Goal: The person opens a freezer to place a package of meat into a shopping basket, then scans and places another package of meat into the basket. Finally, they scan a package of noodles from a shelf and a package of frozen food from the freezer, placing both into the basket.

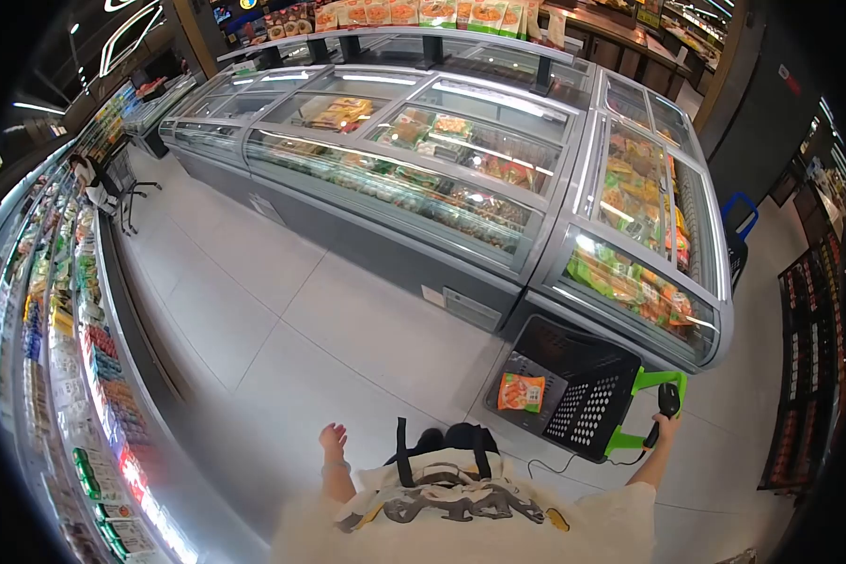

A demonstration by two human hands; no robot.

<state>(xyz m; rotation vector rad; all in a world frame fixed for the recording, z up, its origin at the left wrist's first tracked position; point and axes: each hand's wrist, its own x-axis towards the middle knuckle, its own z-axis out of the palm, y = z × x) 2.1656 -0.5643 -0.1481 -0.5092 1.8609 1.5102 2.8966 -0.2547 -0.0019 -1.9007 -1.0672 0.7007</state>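
My right hand (665, 428) is closed around the green handle (641, 378) of a black shopping basket (597, 414), at its black grip part. A black device (668, 399) sits at that handle, with a thin cable (559, 469) trailing toward my body; its exact kind I cannot make out. Inside the perforated basket lies an orange food packet (521, 392) with a picture on it. My left hand (333, 440) hangs over the floor at my left side, holding nothing, fingers loosely apart.
Ahead stand glass-topped chest freezers (414, 179) full of packaged food. Refrigerated shelves (66, 357) line the left side. Farther up that aisle is a person (92, 180) beside a cart (122, 179). On the right are a dark rack (806, 348) and a blue-handled basket (738, 226).
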